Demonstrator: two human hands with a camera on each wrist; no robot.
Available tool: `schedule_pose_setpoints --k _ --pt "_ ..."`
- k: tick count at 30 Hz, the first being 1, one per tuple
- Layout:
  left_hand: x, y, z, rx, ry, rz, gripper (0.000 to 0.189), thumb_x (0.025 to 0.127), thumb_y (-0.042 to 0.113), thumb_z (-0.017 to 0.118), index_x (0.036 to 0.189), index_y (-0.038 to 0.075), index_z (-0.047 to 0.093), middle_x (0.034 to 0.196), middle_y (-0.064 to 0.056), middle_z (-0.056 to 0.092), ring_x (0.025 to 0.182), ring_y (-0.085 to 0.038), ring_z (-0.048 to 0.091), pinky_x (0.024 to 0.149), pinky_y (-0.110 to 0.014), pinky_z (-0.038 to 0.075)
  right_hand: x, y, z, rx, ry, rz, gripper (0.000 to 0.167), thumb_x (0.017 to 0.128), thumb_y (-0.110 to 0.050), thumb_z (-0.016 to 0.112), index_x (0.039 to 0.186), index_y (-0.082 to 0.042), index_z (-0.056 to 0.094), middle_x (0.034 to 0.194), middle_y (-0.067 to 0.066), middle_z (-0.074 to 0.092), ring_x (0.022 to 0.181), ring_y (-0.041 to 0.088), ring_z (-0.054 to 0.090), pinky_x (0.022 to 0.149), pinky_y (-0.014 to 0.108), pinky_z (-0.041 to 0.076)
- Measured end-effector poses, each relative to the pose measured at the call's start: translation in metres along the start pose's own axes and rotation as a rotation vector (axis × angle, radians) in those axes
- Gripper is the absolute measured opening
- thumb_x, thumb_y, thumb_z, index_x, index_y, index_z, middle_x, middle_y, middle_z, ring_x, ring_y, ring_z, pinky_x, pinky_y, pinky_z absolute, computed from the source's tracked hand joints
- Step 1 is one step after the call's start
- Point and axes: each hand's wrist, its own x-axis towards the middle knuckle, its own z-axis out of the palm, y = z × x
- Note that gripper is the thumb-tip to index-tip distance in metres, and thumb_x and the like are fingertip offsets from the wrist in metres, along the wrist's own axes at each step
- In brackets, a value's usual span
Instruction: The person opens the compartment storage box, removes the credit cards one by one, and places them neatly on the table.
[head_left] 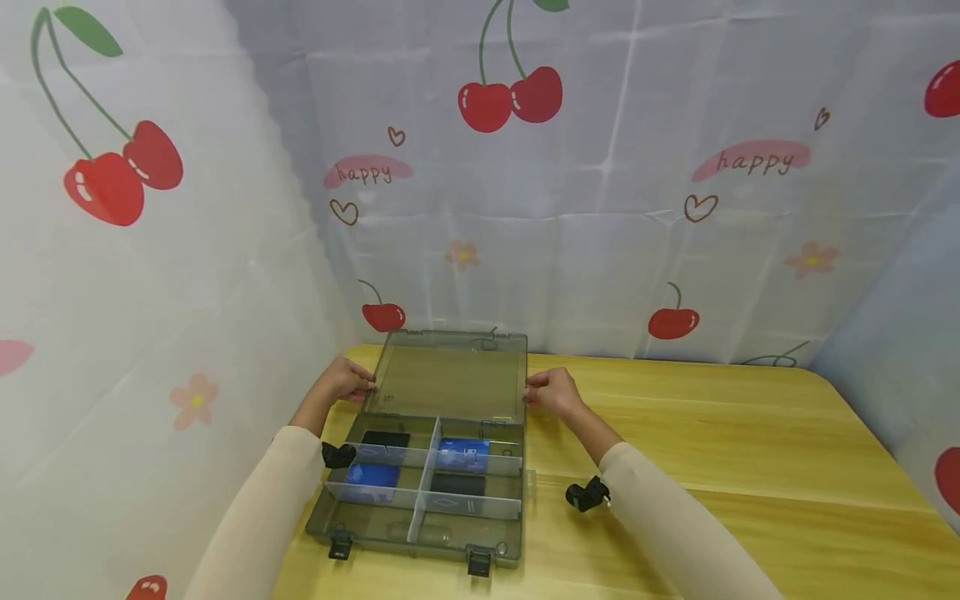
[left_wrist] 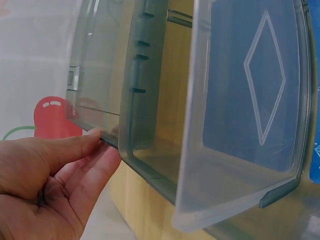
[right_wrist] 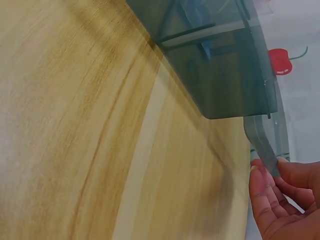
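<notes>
A grey see-through storage box (head_left: 360, 537) stands on the table with its lid (head_left: 450, 379) swung back toward the wall. My left hand (head_left: 349, 380) pinches the lid's left edge between thumb and fingers, seen close up in the left wrist view. On the opposite edge, my right hand (head_left: 553, 392) pinches the lid too. Clear dividers (head_left: 431, 467) split the box into compartments. Inside lie blue card-like packs (head_left: 462, 454) (head_left: 372, 482) and dark flat packs (head_left: 459, 485) (head_left: 386, 440). A small clear item in a front compartment is hard to make out.
Two black latches (head_left: 340, 546) (head_left: 479, 561) hang open at the box's front. The wooden table (head_left: 720, 442) extends to the right. A white curtain (head_left: 570, 233) printed with cherries stands behind and at the left. Each sleeve carries a black wrist camera (head_left: 587, 495).
</notes>
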Motion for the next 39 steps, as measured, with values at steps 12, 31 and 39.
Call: schedule_pose_setpoints --k 12,31,39 --pt "0.001 -0.011 0.0 -0.012 -0.005 -0.022 0.024 0.094 -0.005 0.068 0.114 -0.018 0.068 0.098 -0.024 0.075 0.069 -0.018 0.07 0.066 -0.032 0.061 0.001 0.011 0.007 0.002 -0.024 0.055 0.032 0.097 0.007 0.062 0.125 0.021 0.06 0.125 0.035 0.062 0.102 0.037 0.071 0.078 0.036 0.06" --pt "0.006 -0.015 0.002 -0.016 -0.001 -0.038 0.022 0.092 -0.007 0.07 0.111 -0.018 0.069 0.081 -0.011 0.073 0.063 -0.014 0.066 0.061 -0.029 0.06 0.002 0.017 0.007 0.061 -0.036 0.07 0.034 0.096 0.008 0.062 0.126 0.022 0.058 0.124 0.036 0.062 0.099 0.037 0.072 0.08 0.039 0.06" --pt "0.002 -0.015 -0.002 -0.02 -0.047 -0.033 0.025 0.094 -0.003 0.068 0.115 -0.017 0.068 0.088 -0.016 0.075 0.065 -0.013 0.067 0.065 -0.032 0.06 0.002 0.018 0.007 0.091 -0.029 0.072 0.033 0.097 0.007 0.062 0.126 0.023 0.058 0.121 0.037 0.063 0.099 0.038 0.072 0.079 0.04 0.06"
